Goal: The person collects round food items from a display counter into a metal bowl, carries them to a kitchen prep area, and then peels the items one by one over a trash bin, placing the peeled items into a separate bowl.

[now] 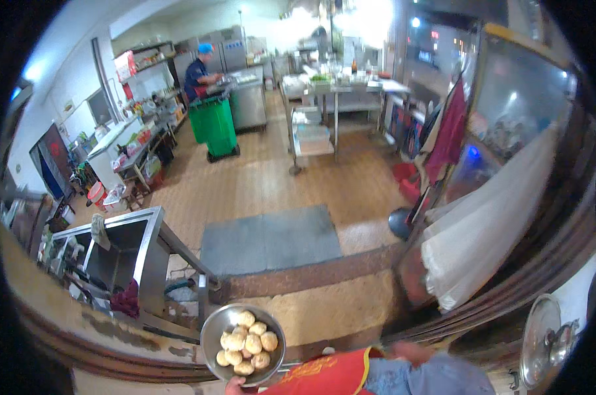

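Note:
My left hand (236, 386) grips the near rim of a round stainless steel bowl (210, 340), low in the view. Inside the bowl lie several pale, roundish pieces that look like potatoes (253, 342). To the right of the bowl is my red apron (322, 371) with yellow trim and yellow marking. My right hand (411, 352) shows as a blur beside the grey-blue sleeve (441, 373); its fingers cannot be made out, and nothing is plainly in it.
Ahead is a doorway sill (308, 274) with a grey mat (273, 239) beyond it. A steel sink (120, 256) stands left, a whitish curtain (480, 227) hangs right. Farther off are a green wheeled bin (213, 126), a person (197, 74) at a counter and a steel table (347, 88).

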